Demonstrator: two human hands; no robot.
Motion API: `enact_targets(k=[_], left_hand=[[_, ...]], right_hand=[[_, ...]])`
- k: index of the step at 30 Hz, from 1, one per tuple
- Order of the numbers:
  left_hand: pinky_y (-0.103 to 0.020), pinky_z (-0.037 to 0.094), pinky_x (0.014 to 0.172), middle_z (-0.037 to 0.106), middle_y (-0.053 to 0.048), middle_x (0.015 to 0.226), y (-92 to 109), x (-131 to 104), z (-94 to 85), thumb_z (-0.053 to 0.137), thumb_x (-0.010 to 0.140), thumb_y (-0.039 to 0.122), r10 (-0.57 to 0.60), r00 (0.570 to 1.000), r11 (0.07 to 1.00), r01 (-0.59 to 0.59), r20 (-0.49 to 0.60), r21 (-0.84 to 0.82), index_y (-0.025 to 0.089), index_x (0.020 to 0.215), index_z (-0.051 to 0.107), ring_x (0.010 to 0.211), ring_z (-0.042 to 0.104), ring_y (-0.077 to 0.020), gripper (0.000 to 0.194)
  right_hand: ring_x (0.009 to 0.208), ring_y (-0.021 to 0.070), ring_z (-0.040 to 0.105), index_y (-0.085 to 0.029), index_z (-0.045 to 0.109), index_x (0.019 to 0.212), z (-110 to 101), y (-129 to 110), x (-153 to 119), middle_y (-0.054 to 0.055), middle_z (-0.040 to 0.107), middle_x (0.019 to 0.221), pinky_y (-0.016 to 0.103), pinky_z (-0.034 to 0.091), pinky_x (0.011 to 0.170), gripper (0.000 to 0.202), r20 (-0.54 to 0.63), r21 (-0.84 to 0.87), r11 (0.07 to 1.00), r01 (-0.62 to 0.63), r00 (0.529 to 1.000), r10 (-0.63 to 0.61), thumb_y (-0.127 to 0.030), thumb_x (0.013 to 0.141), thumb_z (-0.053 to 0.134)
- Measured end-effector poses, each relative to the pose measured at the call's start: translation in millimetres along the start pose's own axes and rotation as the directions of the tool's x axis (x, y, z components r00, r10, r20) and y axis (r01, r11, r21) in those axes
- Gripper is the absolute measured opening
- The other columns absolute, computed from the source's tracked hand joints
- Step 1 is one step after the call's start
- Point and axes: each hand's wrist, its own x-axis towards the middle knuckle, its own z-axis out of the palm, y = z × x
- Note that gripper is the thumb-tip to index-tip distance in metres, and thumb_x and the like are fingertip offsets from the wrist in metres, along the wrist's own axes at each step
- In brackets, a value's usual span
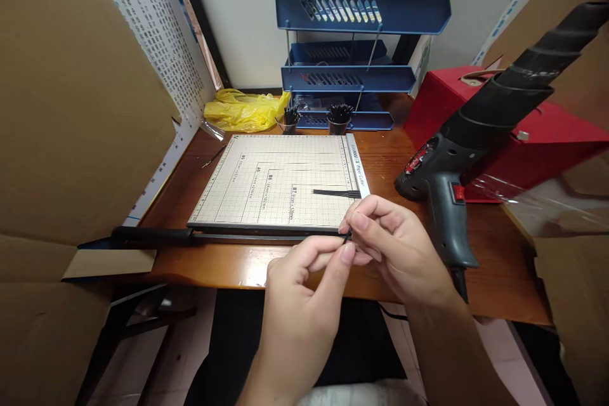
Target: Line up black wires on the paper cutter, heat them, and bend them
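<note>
At lower centre, left hand (307,298) and right hand (404,254) pinch a small, thin black piece (347,236) between their fingers (347,255), seemingly adjusting it; the next move likely needs steadiness.

Small black piece (347,236), pinched from both sides.
What I can see of it is thin, dark and short; the grip covers most of it, so I can't read full length or either end. I have it tilted, upper end leaning toward the right hand (402,247), lower end toward the left hand (307,295), both touching it. In my view it sits just by the near right corner of the paper cutter (228,193).
</note>
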Motion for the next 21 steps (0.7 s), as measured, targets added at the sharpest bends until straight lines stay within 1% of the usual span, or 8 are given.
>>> enact_targets(k=[2,4,6,10,14,16,18,21], left_hand=[[-0.021,0.062,0.077,0.082,-0.002,0.087,0.5,0.6,-0.4,0.066,0.098,0.028,-0.003,1.000,1.000,0.003,0.007,0.001,0.022,0.098,0.080,0.078,0.078,-0.0151,0.016],[-0.023,0.062,0.077,0.082,-0.003,0.088,0.9,0.7,-0.8,0.063,0.099,0.029,0.006,1.000,1.000,-0.006,0.016,0.024,0.022,0.097,0.081,0.080,0.078,-0.0160,0.019],[-0.023,0.062,0.078,0.082,-0.003,0.091,1.1,0.2,-0.8,0.060,0.101,0.030,0.021,0.999,0.998,-0.023,0.025,0.057,0.023,0.097,0.081,0.083,0.077,-0.0164,0.022],[-0.024,0.061,0.082,0.082,-0.003,0.096,0.7,-1.6,1.0,0.055,0.103,0.030,0.035,0.999,0.995,-0.038,0.042,0.092,0.025,0.098,0.081,0.088,0.077,-0.0166,0.027],[-0.023,0.063,0.079,0.082,-0.002,0.091,1.6,-1.6,3.1,0.061,0.100,0.027,0.012,1.000,1.000,-0.012,0.012,0.005,0.023,0.095,0.081,0.082,0.078,-0.0157,0.021],[-0.020,0.063,0.076,0.081,-0.001,0.085,3.5,-0.4,3.5,0.067,0.095,0.022,-0.003,1.000,0.999,0.003,-0.005,-0.040,0.023,0.090,0.082,0.077,0.078,-0.0144,0.016],[-0.018,0.062,0.074,0.081,-0.001,0.081,5.6,1.0,3.6,0.070,0.092,0.017,-0.026,1.000,0.998,0.025,-0.011,-0.065,0.022,0.085,0.082,0.073,0.077,-0.0135,0.015],[-0.018,0.062,0.074,0.081,0.000,0.079,6.9,2.3,3.2,0.069,0.092,0.017,-0.052,0.999,0.995,0.052,0.001,-0.083,0.022,0.084,0.081,0.072,0.077,-0.0134,0.016]], right_hand=[[0.048,0.0041,0.039,-0.018,0.070,0.079,0.8,0.8,0.3,0.000,0.062,0.068,0.017,0.039,0.045,0.025,-0.018,0.021,1.000,-0.021,1.000,0.021,-0.040,0.086,0.078],[0.045,0.0034,0.035,-0.018,0.069,0.077,1.9,1.0,0.0,-0.002,0.059,0.062,0.017,0.037,0.044,0.025,-0.035,0.053,0.998,-0.017,0.999,0.019,-0.039,0.084,0.079],[0.044,0.0028,0.032,-0.019,0.068,0.076,2.6,1.0,-0.4,-0.004,0.057,0.059,0.016,0.035,0.042,0.023,-0.048,0.077,0.997,-0.003,0.999,0.007,-0.037,0.084,0.080],[0.044,0.0029,0.033,-0.019,0.069,0.076,3.5,1.4,-0.2,-0.005,0.055,0.056,0.015,0.033,0.042,0.021,-0.066,0.092,0.996,0.014,0.998,-0.008,-0.034,0.084,0.080],[0.043,0.0029,0.031,-0.018,0.069,0.075,5.6,1.4,0.5,-0.006,0.051,0.052,0.016,0.032,0.041,0.022,-0.079,0.090,0.996,0.028,0.997,-0.021,-0.035,0.083,0.081],[0.042,0.0024,0.030,-0.017,0.069,0.074,6.6,1.4,0.0,-0.005,0.053,0.054,0.016,0.033,0.040,0.023,-0.081,0.095,0.995,0.030,0.996,-0.022,-0.035,0.082,0.081],[0.041,0.0018,0.030,-0.018,0.069,0.074,7.2,1.7,-0.8,-0.004,0.057,0.057,0.015,0.033,0.039,0.023,-0.073,0.117,0.993,0.015,0.997,-0.007,-0.035,0.082,0.082],[0.041,0.0010,0.029,-0.018,0.070,0.075,7.8,2.7,-1.1,-0.004,0.058,0.059,0.015,0.034,0.039,0.021,-0.067,0.146,0.989,-0.004,0.998,0.014,-0.034,0.082,0.082]])
